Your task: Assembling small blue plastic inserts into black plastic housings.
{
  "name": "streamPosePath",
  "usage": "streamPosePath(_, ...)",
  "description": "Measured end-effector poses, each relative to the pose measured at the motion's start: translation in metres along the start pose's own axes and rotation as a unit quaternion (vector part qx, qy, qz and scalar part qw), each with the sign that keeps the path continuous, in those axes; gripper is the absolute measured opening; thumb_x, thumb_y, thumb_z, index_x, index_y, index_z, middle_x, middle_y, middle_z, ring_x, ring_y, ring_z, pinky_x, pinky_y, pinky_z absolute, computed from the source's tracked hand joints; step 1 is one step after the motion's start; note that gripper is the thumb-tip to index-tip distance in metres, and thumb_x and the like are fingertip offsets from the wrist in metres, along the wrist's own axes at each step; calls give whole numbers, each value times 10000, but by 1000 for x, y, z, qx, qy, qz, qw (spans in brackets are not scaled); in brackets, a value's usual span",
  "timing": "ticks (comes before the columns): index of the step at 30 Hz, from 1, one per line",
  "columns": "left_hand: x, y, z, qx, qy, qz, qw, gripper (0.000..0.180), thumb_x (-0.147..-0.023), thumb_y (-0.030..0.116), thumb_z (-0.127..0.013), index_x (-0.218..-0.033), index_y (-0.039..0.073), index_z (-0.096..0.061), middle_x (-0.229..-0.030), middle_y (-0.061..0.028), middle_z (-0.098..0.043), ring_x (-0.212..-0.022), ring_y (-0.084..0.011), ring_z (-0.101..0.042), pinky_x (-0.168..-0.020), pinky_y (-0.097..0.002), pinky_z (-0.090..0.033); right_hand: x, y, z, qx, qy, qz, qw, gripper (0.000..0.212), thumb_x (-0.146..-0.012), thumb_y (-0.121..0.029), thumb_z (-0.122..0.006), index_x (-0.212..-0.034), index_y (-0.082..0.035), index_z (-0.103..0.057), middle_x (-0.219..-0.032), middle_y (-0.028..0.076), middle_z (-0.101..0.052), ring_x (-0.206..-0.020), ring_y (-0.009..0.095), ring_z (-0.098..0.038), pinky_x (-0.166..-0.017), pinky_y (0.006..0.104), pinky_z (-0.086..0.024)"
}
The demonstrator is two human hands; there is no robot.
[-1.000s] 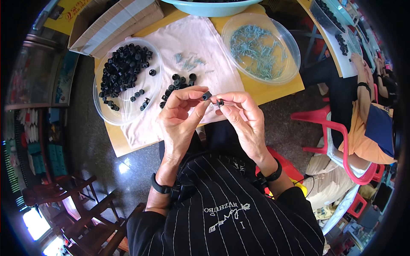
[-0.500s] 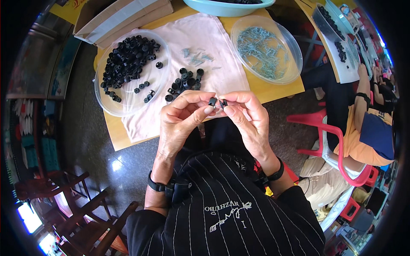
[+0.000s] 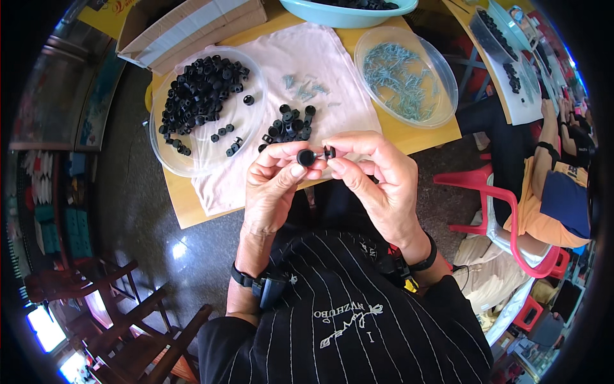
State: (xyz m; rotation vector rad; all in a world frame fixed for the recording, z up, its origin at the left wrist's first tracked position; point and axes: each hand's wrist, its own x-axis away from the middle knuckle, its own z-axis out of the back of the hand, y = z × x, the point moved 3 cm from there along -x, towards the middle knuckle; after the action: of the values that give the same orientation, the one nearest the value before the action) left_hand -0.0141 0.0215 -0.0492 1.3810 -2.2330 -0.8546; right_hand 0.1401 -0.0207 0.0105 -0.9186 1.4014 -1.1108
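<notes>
Two hands pinch parts; pink cloth on table, dark floor.

A round black cap and narrower black piece flank a sideways metallic screw

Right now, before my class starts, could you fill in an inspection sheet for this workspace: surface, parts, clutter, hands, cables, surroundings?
Surface: yellow table, partly covered by a pale pink cloth.
Job's things: black parts heaped in a clear tray; screws in a clear tub; smaller groups of both on the cloth.
Clutter: cardboard box, light blue basin.
Grip: left hand pinches a black cap; right hand pinches a smaller black piece; a screw shows between them.
Cables: possibly one thin dark line at right.
Surroundings: red chair, wooden furniture, another person.
</notes>
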Motion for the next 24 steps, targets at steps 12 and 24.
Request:
streamPosePath(12, -3, -9, 2, -17, 3, -11, 1000, 296, -852, -9, -656, -1144, -8, -613, -1011, -146, -684, -891, -210, -686, -832, -314, -562, -2, -8, 2, 124, -2, 67, 990, 179, -830, 27, -672, -1001, 19, -617, -982, 113, -647, -794, 156, -675, -658, 260, -580)
streamPosePath(24, -5, -12, -2, -91, 14, -53, 994, 260, -787, -77, -690, -1032, 9, -681, -1060, -124, -666, -937, -161, -646, -844, -290, -543, 0, 1, 9, 203, 15, 133, 970, 202, -791, 48, -688, -986, 7, -654, -980, 125, -665, -811, 225, -684, -681, 291, -562)
